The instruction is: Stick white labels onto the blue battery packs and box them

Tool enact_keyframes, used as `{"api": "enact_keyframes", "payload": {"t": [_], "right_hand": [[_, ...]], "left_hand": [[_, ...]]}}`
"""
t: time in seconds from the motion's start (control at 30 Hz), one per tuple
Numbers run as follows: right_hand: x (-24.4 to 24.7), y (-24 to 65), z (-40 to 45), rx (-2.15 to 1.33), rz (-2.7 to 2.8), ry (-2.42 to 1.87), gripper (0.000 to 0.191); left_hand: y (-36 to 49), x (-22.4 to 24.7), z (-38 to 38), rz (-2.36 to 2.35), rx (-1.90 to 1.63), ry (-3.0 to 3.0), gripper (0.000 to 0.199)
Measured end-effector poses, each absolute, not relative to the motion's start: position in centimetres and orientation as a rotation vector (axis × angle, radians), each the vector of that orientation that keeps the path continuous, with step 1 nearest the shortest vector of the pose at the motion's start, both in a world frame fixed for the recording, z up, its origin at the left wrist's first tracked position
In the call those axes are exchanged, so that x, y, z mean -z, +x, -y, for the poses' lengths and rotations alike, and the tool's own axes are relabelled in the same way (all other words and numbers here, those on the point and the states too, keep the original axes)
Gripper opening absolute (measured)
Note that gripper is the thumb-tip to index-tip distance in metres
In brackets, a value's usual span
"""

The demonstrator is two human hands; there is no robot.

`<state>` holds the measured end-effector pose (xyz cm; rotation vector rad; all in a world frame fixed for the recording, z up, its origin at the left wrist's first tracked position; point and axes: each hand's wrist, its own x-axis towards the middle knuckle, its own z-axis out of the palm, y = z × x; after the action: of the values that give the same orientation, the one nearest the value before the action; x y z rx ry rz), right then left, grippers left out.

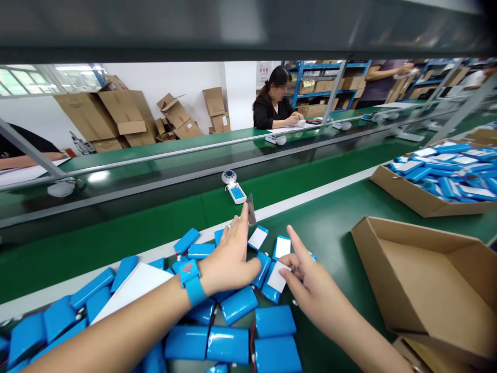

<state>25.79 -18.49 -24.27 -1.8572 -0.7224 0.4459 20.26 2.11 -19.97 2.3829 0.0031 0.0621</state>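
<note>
Pointing forward, left hand (228, 257) outstretched

Loose blue pks (228, 344): 20+; blue wristband (193, 284): 1.

Green bench (330, 217) under loose blue packs (228, 344) and a cardboard tray (407, 196) full of more packs (450, 171)

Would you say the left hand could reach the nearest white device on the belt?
Probably yes: the left hand points toward the white device, which the grey plate alongside leaves uncovered.
</note>
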Motion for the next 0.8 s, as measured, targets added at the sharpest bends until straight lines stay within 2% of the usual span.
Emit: {"api": "enact_keyframes", "payload": {"t": [0.2,0.27,0.33,0.43,0.53,0.6,0.7,0.8], "right_hand": [[25.5,24.6,18.0,-0.395,0.777,-1.998,0.069],[25.5,24.1,18.0,-0.16,0.935,-2.243,0.067],[25.3,23.8,18.0,0.229,1.105,-2.474,0.067],[24.3,24.1,18.2,0.638,1.085,-2.601,0.067],[22.4,24.8,18.4,0.532,0.881,-2.392,0.062],[20.9,25.0,18.4,0.36,0.764,-2.153,0.051],[19.4,24.7,18.1,0.096,0.663,-1.944,0.03],[18.9,24.2,17.5,-0.132,0.626,-1.834,0.024]], "left_hand": [[19.2,22.0,-0.7,0.024,0.033,2.504,0.122],[19.5,22.6,-0.5,-0.016,0.043,2.509,0.123],[19.7,22.9,-0.6,-0.032,0.063,2.509,0.124],[19.6,22.4,-0.8,-0.015,0.027,2.493,0.119],[18.6,21.0,-0.9,0.039,0.028,2.255,0.095],[17.6,19.9,-1.0,0.122,0.106,1.949,0.078],[16.1,18.7,-1.3,0.221,0.222,1.587,0.068],[15.0,18.3,-1.8,0.233,0.226,1.63,0.062]]}}
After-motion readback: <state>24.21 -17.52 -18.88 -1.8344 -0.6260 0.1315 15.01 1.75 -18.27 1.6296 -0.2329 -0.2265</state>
